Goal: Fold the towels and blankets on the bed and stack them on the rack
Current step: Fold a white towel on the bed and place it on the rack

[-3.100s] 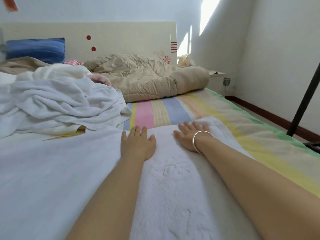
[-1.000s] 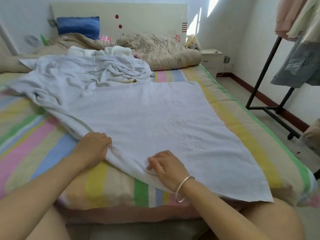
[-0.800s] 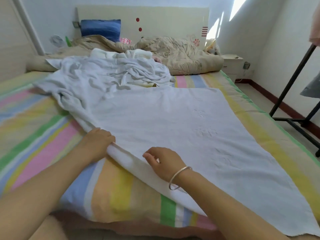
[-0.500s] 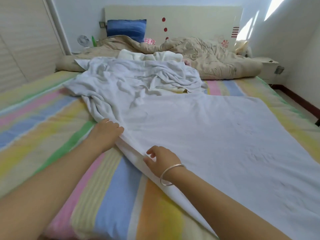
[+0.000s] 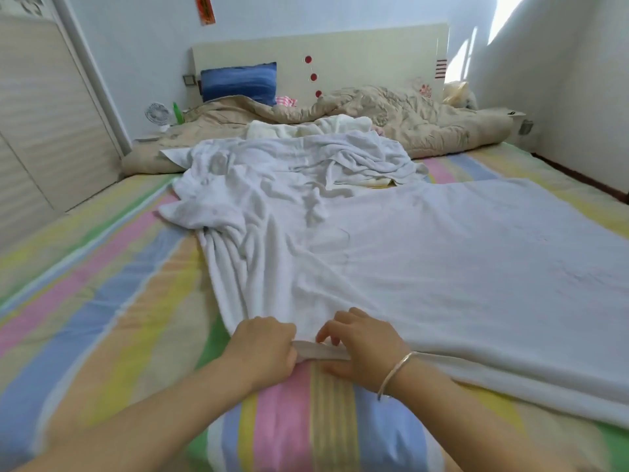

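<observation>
Head view: a large white towel (image 5: 442,253) of soft, nubbly terry lies spread mostly flat over the right half of the bed (image 5: 112,301), whose smooth sheet runs in pastel stripes. The towel's left side gathers into long rumpled folds.

At its corner by the near edge of the bed, the left hand (image 5: 263,342) has its fingers curled tight over the thick hem. Just beside it, the right hand (image 5: 360,345), with a thin metal bangle (image 5: 394,373) at the wrist, pinches the same hem between bent fingers and thumb.

Toward the head of the bed a crumpled heap of white towels (image 5: 299,161) rests against a puffy beige quilt (image 5: 391,114).
</observation>
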Motion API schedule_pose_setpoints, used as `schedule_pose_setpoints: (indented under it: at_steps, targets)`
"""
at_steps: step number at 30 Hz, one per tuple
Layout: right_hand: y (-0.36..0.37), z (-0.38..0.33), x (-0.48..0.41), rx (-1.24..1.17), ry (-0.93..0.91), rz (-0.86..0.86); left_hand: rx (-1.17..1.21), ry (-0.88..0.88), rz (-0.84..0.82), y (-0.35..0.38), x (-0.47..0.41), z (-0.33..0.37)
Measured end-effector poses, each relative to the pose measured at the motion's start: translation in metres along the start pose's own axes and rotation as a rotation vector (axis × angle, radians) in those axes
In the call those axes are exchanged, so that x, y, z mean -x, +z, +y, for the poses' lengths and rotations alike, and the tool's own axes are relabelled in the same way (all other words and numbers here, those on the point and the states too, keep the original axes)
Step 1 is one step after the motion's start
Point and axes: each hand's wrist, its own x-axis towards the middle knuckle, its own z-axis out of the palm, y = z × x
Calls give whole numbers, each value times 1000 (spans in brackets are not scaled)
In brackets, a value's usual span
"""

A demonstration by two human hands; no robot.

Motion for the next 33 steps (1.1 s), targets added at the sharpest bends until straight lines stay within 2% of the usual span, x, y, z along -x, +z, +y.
schedule_pose_setpoints:
  at_steps: [5, 8, 11, 12, 13, 14, 16, 18, 20, 21, 22, 24, 26, 27, 33]
  targets:
    - [18, -44, 33, -101, 40, -13, 145, 100, -97, -5, 66, -6]
    - [19, -65, 41, -212, 136, -217, 335, 155, -226, -4, 85, -23]
    - [12, -79, 34, -272, 218, -445, 672, 135, -413, -5, 84, -46]
    - [9, -82, 29, -362, 265, -519, 793, 90, -396, 0, 79, -57]
    - [6, -85, 22, -450, 307, -566, 893, 12, -301, 8, 71, -69]
    - [3, -87, 14, -512, 337, -557, 955, -96, -146, 16, 59, -80]
    - [1, -92, -10, -523, 337, -435, 989, -350, 189, 31, 40, -110]
    - [8, -99, -39, -481, 295, -288, 918, -560, 320, 40, 25, -136]
    - [18, -109, -67, -435, 254, -173, 888, -699, 276, 54, 9, -158]
    - [25, -113, -83, -397, 236, -122, 946, -764, 251, 62, -1, -169]
    - [31, -117, -94, -353, 221, -78, 1071, -821, 251, 69, -10, -177]
    - [44, -124, -120, -263, 184, -5, 1494, -905, 283, 75, -31, -193]
    - [55, -127, -141, -211, 163, 35, 1841, -913, 263, 71, -49, -202]
    - [60, -127, -153, -205, 164, 45, 1918, -903, 241, 69, -58, -207]
    - [79, -115, -219, -222, 228, 15, 2050, -810, 173, 75, -133, -251]
